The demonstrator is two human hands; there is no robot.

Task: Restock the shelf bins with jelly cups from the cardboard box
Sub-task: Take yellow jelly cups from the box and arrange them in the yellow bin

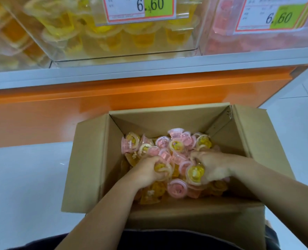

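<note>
An open cardboard box (93, 159) stands on the floor below me, holding several pink and yellow jelly cups (174, 145) in a loose heap. Both hands are down inside it. My left hand (146, 170) curls its fingers round a yellow jelly cup (161, 167) at the heap's left middle. My right hand (212, 166) grips another yellow cup (195, 173) and digs into the pile beside it. Above, a clear shelf bin (113, 44) holds yellow cups, and a second bin (257, 40) to its right holds pink ones.
Price tags reading 6.60 hang on the front of both bins (140, 8). A white shelf ledge (149, 69) and an orange panel (59, 105) run between bins and box. White floor tiles (23, 186) lie on either side of the box.
</note>
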